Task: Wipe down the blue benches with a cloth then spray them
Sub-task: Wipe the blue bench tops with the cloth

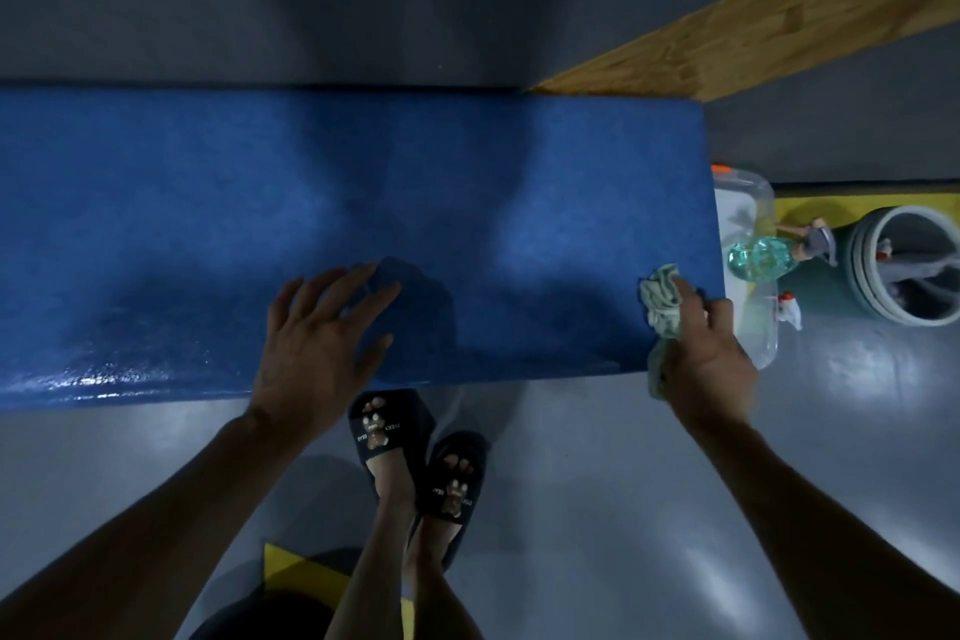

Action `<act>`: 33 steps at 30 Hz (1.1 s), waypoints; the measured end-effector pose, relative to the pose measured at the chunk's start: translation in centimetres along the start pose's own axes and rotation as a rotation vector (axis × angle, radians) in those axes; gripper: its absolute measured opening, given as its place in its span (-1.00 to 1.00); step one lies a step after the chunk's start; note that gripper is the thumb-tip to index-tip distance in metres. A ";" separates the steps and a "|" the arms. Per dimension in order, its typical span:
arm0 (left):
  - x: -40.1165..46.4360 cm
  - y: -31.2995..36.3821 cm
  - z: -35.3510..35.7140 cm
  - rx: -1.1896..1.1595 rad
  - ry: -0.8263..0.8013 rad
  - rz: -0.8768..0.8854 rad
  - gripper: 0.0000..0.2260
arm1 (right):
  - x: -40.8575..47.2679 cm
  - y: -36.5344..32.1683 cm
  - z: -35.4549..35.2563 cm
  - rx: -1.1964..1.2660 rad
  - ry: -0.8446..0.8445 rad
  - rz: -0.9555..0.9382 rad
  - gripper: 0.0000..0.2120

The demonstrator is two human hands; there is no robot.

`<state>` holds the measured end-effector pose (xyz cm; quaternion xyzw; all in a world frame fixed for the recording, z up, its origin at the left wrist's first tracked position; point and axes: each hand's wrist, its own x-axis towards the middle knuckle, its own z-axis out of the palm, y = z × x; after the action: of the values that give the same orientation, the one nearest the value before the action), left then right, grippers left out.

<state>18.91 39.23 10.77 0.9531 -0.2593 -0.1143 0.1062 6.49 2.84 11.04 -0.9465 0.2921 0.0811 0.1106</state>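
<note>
The blue bench [208, 203] runs across the view from the left edge to its right end. Its near left edge shines wet. My left hand [317, 343] lies over the bench's near edge with fingers spread and relaxed, holding nothing. My right hand [709, 359] grips a crumpled pale green cloth [662, 299] at the bench's near right corner. A clear greenish spray bottle [769, 257] with a trigger head lies just past the right end of the bench.
A clear plastic container [748, 203] stands on the floor at the bench's right end. A grey bucket [906, 265] holding items sits farther right. A wooden board [753, 16] slants at the upper right. My feet in dark slippers [415, 452] stand on grey floor below the bench.
</note>
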 end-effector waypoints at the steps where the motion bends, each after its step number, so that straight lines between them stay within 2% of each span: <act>1: -0.3 0.1 0.1 0.004 -0.012 -0.001 -0.53 | -0.3 -0.7 0.8 0.051 0.030 0.077 -0.30; 3: -1.0 0.4 0.2 0.005 -0.029 -0.008 -0.54 | -1.6 -3.9 2.6 0.155 0.082 0.188 -0.28; 5: -1.6 0.7 0.2 0.014 -0.047 0.001 -0.54 | -3.6 -7.8 4.4 0.225 0.058 0.132 -0.21; 7: -2.0 0.8 0.3 0.018 -0.073 0.007 -0.54 | -5.7 -11.2 5.2 0.265 -0.021 -0.035 -0.22; 9: -2.3 0.8 0.3 0.018 -0.089 0.006 -0.54 | -6.9 -12.8 5.3 0.213 -0.106 -0.283 -0.33; 11: -2.6 0.8 0.2 0.019 -0.090 0.008 -0.54 | -5.9 -11.9 4.6 0.113 -0.111 -0.483 -0.42; 13: -2.7 0.6 0.2 0.007 -0.073 0.010 -0.54 | -3.9 -9.3 3.7 0.054 -0.103 -0.534 -0.43; 17: -2.0 0.9 0.4 0.003 -0.071 0.025 -0.55 | 0.9 -1.9 0.5 -0.001 -0.050 -0.206 -0.44; 20: -1.4 1.4 0.8 0.021 -0.091 0.032 -0.55 | 2.9 1.5 -0.7 -0.032 0.027 -0.034 -0.50; 21: -1.2 1.5 0.8 0.028 -0.096 0.037 -0.55 | 3.3 2.2 -0.5 0.005 0.042 0.061 -0.52; 24: -0.8 1.6 0.8 0.038 -0.108 0.060 -0.54 | 3.2 3.0 -0.4 0.170 0.041 0.498 -0.57; 25: -0.8 1.5 0.8 0.038 -0.111 0.067 -0.55 | 2.7 2.9 -0.2 0.185 0.049 0.558 -0.60; 29: -0.9 1.1 0.7 0.000 -0.116 0.081 -0.55 | -0.6 0.4 1.2 0.198 0.160 0.451 -0.67; 33: -1.6 0.7 0.8 -0.015 -0.113 0.096 -0.56 | -3.3 -5.9 4.4 0.205 0.221 0.264 -0.54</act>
<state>17.08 39.38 10.44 0.9308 -0.3095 -0.1646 0.1037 6.75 10.52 8.48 -0.8869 0.4307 -0.0394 0.1621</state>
